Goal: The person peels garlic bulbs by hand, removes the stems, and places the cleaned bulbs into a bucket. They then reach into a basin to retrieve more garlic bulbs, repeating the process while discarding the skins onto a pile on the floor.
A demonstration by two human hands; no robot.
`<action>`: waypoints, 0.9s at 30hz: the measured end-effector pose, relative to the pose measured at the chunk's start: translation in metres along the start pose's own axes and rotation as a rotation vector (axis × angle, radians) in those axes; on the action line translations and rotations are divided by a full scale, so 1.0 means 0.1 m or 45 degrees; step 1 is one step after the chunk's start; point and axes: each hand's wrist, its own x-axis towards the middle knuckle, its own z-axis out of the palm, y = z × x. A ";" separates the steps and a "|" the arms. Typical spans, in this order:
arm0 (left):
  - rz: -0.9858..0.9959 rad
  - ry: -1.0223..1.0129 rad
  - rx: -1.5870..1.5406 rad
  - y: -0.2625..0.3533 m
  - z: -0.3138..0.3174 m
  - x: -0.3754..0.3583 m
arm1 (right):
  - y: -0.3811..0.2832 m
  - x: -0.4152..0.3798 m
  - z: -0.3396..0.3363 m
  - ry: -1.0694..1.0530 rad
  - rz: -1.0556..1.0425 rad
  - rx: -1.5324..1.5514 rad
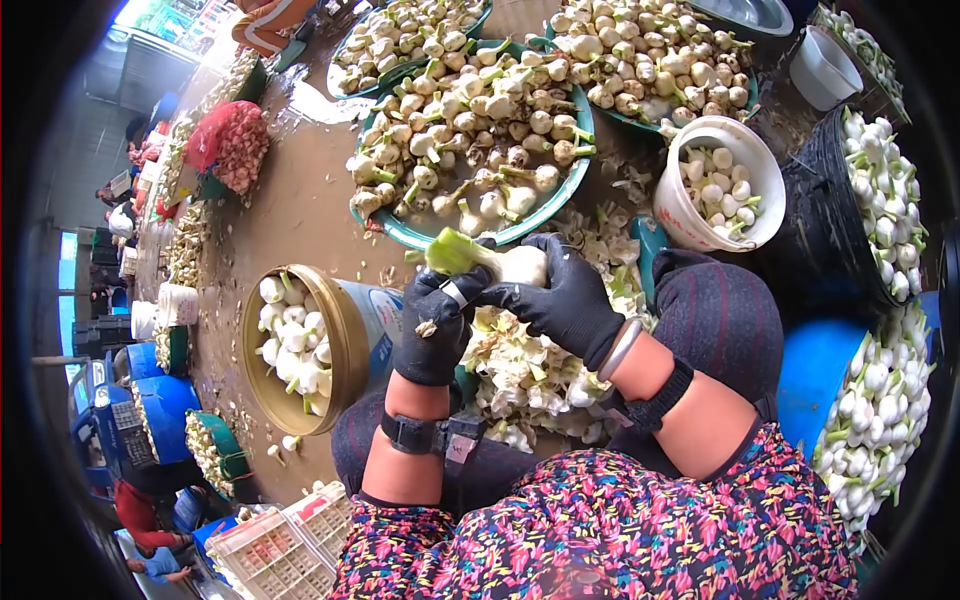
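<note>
Both of my hands wear black gloves and meet over my lap on one garlic bulb (524, 266). Its thick green stem end points left and its white, peeled-looking head points right. My left hand (432, 328) is closed around the stem side, with a pale band across a finger and a scrap of skin stuck to the glove. Fingers of my right hand (562, 302) grip the white head from the right and below. Under my hands lies a heap of garlic skins and trimmings (535, 375). The fingertips behind the bulb are partly hidden.
Ahead stands a green-rimmed tub (585, 175) of unpeeled garlic in water. A gold-rimmed bucket (262, 385) of white bulbs is at left, a white bucket (668, 205) at right. A black tub (825, 215) and blue barrel (812, 375) sit farther right. Crates (275, 550) and people occupy the left.
</note>
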 end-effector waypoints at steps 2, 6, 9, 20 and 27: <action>0.077 0.000 -0.068 0.07 -0.05 0.06 | -0.01 -0.01 -0.04 -0.052 -0.043 0.092; -0.033 -0.001 -0.156 -0.19 -0.12 -0.01 | -0.26 -0.11 -0.16 -0.444 0.245 0.408; -0.490 0.120 -0.666 -0.20 -0.09 -0.05 | -0.36 -0.18 -0.19 -0.724 0.365 0.418; -0.985 -0.215 -1.014 0.02 -0.10 -0.11 | -0.13 -0.03 -0.22 -0.361 0.083 0.343; -0.495 0.131 -0.853 0.29 -0.08 0.01 | -0.05 0.04 -0.05 -0.287 -0.022 0.345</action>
